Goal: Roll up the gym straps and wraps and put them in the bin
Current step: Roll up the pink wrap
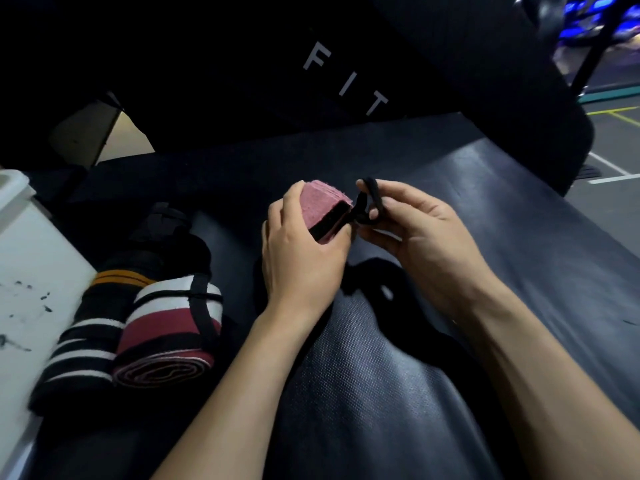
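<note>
Head view. The left hand (304, 258) grips a rolled pink wrap (323, 211) above the bench, fingers curled round it with the thumb on its far side; a black band crosses the roll's near end. The right hand (412, 223) pinches the wrap's black elastic loop (369, 197) between thumb and fingers, just beside the roll — the loop runs from the roll's right edge.

Left of the hands lie three finished rolls, well apart from the held wrap: a black roll with white stripes and an orange band (86, 337), a white, red and black roll (173, 334) bound by a black strap and touching the first, and behind them a dark roll (162, 233), its detail lost in shadow. A loose black strap (377, 282) lies on the pad under and between the wrists, partly hidden by the forearms.

At the far left stands a white bin (31, 271), its surface marked with dark smudges, just beside the striped roll.

The surface is a black padded bench (519, 237), textured near the viewer and glossy farther off. Behind it rises a dark upright pad lettered "FIT" (346, 84). At the upper right — blue lights and a grey floor with white and yellow lines (613, 133).
</note>
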